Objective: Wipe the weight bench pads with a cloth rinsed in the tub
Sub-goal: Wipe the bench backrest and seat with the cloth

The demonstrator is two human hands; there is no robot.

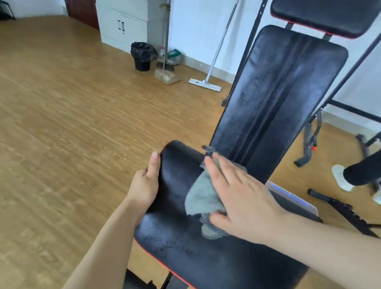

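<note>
Lying under the flat right hand (239, 193), grey cloth (202, 199)

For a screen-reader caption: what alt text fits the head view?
A right hand presses a grey cloth flat on a black weight-bench seat pad, while the left hand grips the pad's edge. The back pad rises behind.

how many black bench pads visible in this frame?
3. Black vinyl seat pad under both hands; inclined black back pad beyond it; small red-trimmed black head pad top right. Others may sit outside the frame.
</note>
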